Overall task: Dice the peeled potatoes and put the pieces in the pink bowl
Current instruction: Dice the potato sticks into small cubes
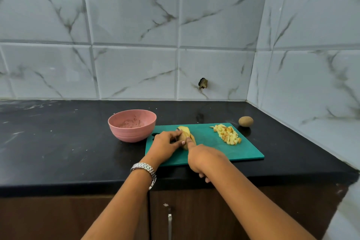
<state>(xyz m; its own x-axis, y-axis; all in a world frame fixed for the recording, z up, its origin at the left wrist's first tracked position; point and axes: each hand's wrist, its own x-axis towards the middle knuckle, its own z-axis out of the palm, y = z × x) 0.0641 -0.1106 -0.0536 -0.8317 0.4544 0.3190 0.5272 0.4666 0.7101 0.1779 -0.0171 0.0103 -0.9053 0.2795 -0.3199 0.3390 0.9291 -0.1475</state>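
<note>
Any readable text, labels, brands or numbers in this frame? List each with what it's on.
None: no text can be read anywhere in the frame.
The pink bowl, cutting board and wall tiles carry no print.
On the watch only the metal band shows; no dial or brand is visible.

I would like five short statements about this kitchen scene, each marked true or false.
1. The bowl stands on the board. False: it stands on the counter, left of the board.
2. The left hand holds a potato on the board. True.
3. The diced pile lies in the bowl. False: it lies on the board's right part.
4. A watch is on the left wrist. True.
5. The right hand lies flat on the counter. False: it grips a mostly hidden knife at the potato.
</note>
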